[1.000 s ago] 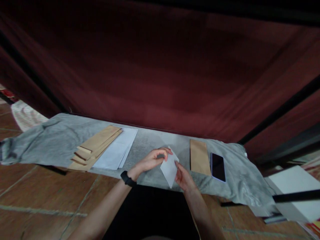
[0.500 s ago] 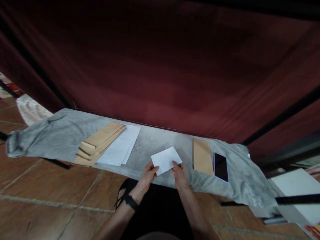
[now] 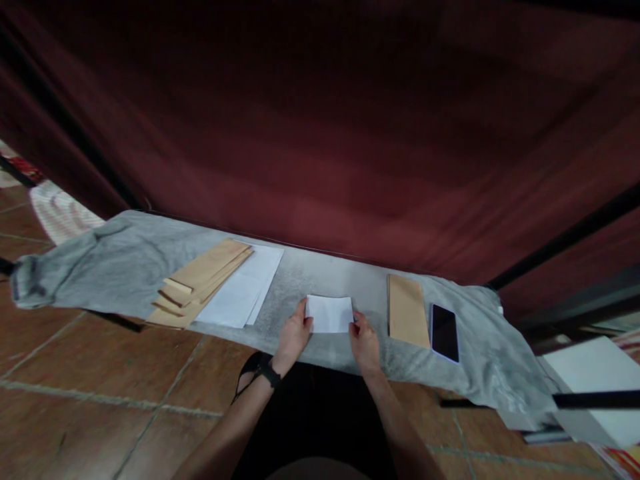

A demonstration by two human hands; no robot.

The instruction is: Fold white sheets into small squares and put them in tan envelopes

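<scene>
A folded white sheet of paper lies flat on the grey cloth that covers a low bench. My left hand pinches the paper's left edge. At its right edge my right hand holds it with the fingertips. A black band sits on my left wrist.
Left of my hands lie a fanned stack of brown envelopes and some white sheets. To the right are one brown envelope and a dark phone. A dark red curtain hangs behind. White boards rest at the far right on the tiled floor.
The paper was held tilted in the air between both hands; it has come down and now lies flat and square on the cloth, both hands still on its edges.
</scene>
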